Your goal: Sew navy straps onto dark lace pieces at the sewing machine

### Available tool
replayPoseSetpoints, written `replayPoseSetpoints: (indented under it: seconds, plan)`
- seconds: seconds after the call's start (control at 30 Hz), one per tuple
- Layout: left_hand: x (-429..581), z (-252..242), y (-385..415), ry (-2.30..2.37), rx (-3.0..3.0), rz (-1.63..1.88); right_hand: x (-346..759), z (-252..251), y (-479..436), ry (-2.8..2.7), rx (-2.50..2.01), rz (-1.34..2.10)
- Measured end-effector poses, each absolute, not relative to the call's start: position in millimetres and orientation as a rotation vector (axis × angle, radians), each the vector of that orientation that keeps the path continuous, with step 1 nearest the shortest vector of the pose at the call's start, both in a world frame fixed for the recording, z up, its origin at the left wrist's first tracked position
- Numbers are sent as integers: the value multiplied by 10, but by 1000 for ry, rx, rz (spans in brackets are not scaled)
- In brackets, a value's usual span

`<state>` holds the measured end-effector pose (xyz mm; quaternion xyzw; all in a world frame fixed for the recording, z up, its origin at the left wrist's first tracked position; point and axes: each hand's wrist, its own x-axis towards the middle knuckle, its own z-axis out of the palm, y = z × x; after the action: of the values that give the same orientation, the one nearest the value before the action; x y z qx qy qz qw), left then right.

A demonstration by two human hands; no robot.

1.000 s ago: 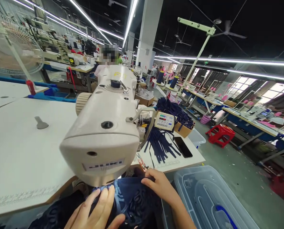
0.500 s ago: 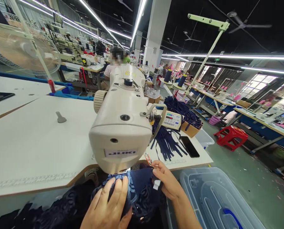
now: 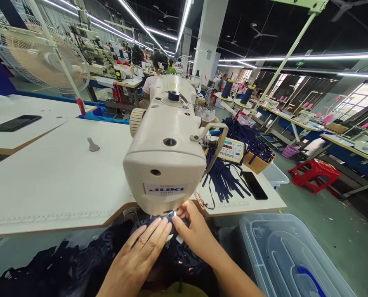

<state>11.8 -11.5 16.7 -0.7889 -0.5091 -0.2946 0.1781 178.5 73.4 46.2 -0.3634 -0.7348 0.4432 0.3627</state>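
Note:
A white JUKI sewing machine [image 3: 165,159] fills the middle, its head over a dark navy lace garment [image 3: 187,258]. My left hand [image 3: 142,249] lies flat on the fabric just in front of the needle area, fingers stretched out. Close beside it, my right hand [image 3: 194,231] pinches the navy fabric at the right of the machine's foot. A small white piece shows near those fingertips. The needle and foot are mostly hidden beneath the head. More navy lace fabric [image 3: 69,264] hangs in a heap at lower left.
On the white table [image 3: 48,177] lie a flat metal piece [image 3: 93,144] and, at right, navy straps [image 3: 225,181], a black phone [image 3: 254,185] and red-handled snips [image 3: 199,200]. A control panel [image 3: 232,149] stands behind. A clear plastic bin [image 3: 273,247] sits at lower right.
My right hand has moved left, from the garment's right side to beside the needle area, close to my left hand. The left hand stays on the fabric, lying flatter. The view has shifted slightly.

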Motion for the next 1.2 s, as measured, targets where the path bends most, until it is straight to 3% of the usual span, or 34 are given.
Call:
replayPoseSetpoints:
  seconds: [0.53, 1.2]
  plan:
    - [34, 188, -137, -1555, -2142, -902, 1848, 460, 945, -2176, -785, 888]
    - [88, 148, -149, -1651, -2042, -872, 1781, 585, 961, -2268, -784, 959]
